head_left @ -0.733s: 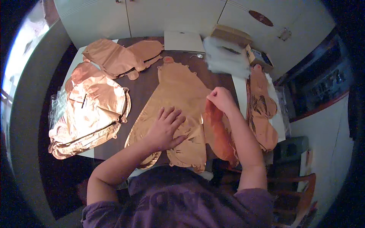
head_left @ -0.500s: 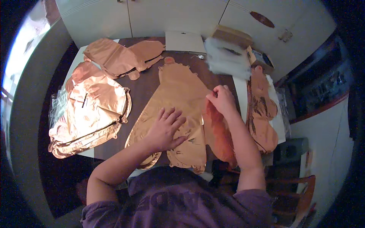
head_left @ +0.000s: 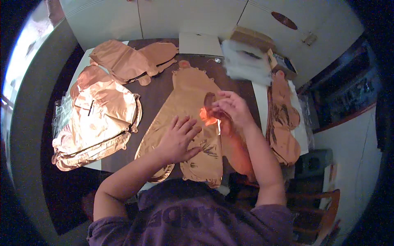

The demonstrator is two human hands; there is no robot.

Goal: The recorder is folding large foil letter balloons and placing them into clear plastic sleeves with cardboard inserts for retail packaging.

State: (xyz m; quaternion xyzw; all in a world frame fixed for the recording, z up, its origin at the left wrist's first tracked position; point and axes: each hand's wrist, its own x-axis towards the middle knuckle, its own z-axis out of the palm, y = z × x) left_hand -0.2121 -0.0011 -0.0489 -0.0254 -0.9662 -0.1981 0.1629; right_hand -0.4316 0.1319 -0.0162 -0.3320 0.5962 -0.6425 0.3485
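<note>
A large flat copper-coloured foil balloon (head_left: 180, 94), uninflated, lies on the dark table in front of me. My left hand (head_left: 179, 139) rests on its lower middle, palm down with the fingers spread. At the balloon's right side, a narrow reddish, shiny section (head_left: 236, 153) is partly lifted, and its upper end bends over to the left. My right hand (head_left: 233, 108) is at that bent end, fingers stretched leftward and apart, touching the foil. Exactly how the fingertips meet the foil is partly hidden.
Stacked flat foil balloons lie at the left (head_left: 98, 119), the far left (head_left: 123, 61) and the right edge (head_left: 283, 123). At the back are a white box (head_left: 200, 44), a clear plastic bag (head_left: 244, 61) and a cardboard box (head_left: 254, 37). A wooden chair (head_left: 328, 213) stands lower right.
My right hand has moved a little left and eased from a pinch into stretched fingers. The upper end of the reddish section has folded leftward onto the balloon. My left hand stays put.
</note>
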